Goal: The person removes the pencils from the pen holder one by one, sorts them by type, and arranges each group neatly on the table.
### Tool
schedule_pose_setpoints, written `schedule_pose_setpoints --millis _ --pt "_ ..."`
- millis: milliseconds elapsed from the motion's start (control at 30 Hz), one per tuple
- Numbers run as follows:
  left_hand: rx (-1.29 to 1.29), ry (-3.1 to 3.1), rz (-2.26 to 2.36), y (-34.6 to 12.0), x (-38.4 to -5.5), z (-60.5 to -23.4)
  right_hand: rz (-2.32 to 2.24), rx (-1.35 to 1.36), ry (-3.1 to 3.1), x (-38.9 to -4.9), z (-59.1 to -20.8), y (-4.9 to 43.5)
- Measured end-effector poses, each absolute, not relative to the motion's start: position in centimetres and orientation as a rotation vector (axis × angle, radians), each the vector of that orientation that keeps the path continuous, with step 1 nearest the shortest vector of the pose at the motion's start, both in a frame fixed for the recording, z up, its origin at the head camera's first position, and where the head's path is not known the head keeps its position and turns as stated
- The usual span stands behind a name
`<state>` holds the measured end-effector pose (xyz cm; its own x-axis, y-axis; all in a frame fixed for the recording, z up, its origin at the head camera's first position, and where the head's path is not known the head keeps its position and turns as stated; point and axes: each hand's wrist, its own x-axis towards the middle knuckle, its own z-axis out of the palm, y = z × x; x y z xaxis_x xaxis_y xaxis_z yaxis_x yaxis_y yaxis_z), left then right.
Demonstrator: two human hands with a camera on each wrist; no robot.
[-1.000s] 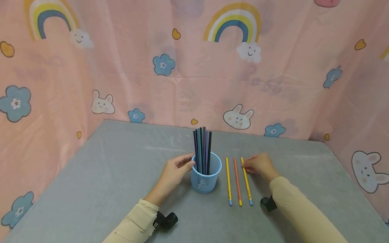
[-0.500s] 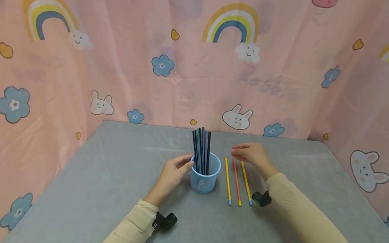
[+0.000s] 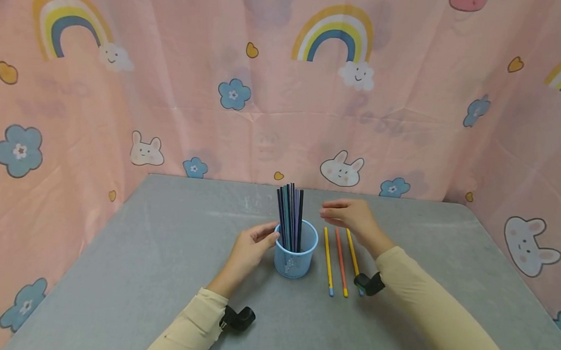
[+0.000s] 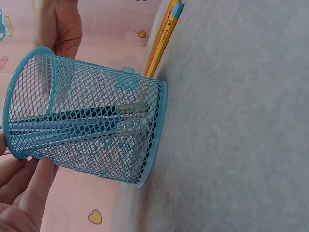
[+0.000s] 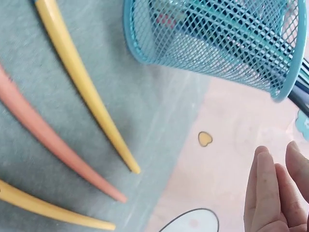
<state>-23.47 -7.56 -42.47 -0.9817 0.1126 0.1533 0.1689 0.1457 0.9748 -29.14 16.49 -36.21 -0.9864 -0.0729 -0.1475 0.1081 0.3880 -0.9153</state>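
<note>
A light blue mesh pencil cup (image 3: 292, 265) stands upright on the grey table. Several slim black, teal and purple sticks (image 3: 289, 218), pencil-like, lean inside it. My left hand (image 3: 248, 250) holds the cup's left side near the rim; fingers (image 4: 41, 186) press the mesh in the left wrist view. To the cup's right lie three pencils side by side: a yellow one (image 3: 328, 263), an orange one (image 3: 340, 261) and another yellow one (image 3: 351, 251), partly hidden by the wrist camera. Above their far ends my right hand (image 3: 352, 217) is empty, its fingers extended toward the cup.
The grey table (image 3: 185, 233) is enclosed by a pink curtain (image 3: 185, 83) printed with rainbows, flowers and rabbits. Black cameras are strapped on both wrists, the left one (image 3: 239, 318) low near the tabletop, the right one (image 3: 369, 283) over the rightmost pencil.
My right hand has released the rightmost yellow pencil, risen and moved left toward the cup. The pencils lie where they were. My left hand stays at the cup.
</note>
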Motion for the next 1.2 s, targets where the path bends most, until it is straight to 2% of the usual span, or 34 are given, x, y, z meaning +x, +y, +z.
schedule_pose_setpoints --millis 800,1200 --pt "-0.296 -2.328 -2.020 -7.6 -23.5 -42.4 -1.669 -0.160 2.441 -29.4 -35.8 14.1" --pt "-0.298 -2.327 -2.025 -7.5 -23.4 -42.4 -1.715 -0.135 2.391 -29.3 -36.0 13.5"
